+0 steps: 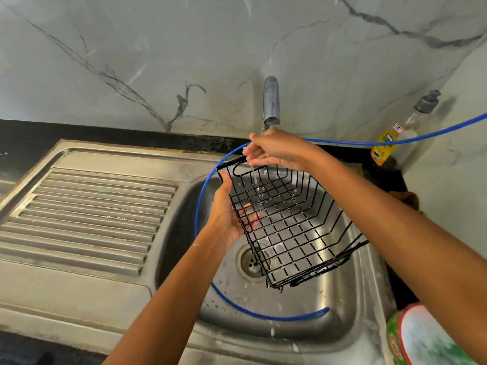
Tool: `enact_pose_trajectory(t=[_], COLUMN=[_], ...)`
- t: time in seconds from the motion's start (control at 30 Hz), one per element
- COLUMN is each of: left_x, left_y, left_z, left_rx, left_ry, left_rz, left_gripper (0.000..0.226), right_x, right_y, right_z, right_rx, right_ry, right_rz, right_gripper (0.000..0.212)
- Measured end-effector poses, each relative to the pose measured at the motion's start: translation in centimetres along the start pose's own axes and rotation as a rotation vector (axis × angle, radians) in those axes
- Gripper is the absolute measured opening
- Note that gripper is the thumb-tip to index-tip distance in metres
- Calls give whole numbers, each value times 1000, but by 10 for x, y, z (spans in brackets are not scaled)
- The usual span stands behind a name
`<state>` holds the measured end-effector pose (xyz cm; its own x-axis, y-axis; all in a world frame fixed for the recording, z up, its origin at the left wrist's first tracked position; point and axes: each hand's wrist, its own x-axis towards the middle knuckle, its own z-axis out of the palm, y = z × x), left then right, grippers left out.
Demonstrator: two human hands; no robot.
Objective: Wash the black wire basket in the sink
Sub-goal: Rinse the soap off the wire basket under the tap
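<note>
Left hand [226, 217] cradles tilted basket [290, 225]; right hand [274, 151] under tap [271, 101]

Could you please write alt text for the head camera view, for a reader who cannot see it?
A person holds a black wire basket tilted over a stainless steel sink, under water running from a metal tap. The left hand grips its side; the right hand holds its upper rim. A thin blue hose loops through the basin.
</note>
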<state>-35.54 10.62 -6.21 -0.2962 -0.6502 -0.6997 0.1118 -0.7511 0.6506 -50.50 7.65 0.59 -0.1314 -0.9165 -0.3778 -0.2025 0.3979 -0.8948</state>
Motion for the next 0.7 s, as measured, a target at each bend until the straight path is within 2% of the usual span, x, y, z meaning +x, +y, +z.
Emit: enact_pose_trajectory(t=[0.7], left_x=[10], left_y=[4], left_z=[-2], left_rx=[37], left_ry=[-33], left_rz=[17], left_gripper=[85], right_x=[-4], right_y=[-1], right_z=[-4], right_rx=[-85], right_ry=[-61], right_rz=[15], right_gripper=[47])
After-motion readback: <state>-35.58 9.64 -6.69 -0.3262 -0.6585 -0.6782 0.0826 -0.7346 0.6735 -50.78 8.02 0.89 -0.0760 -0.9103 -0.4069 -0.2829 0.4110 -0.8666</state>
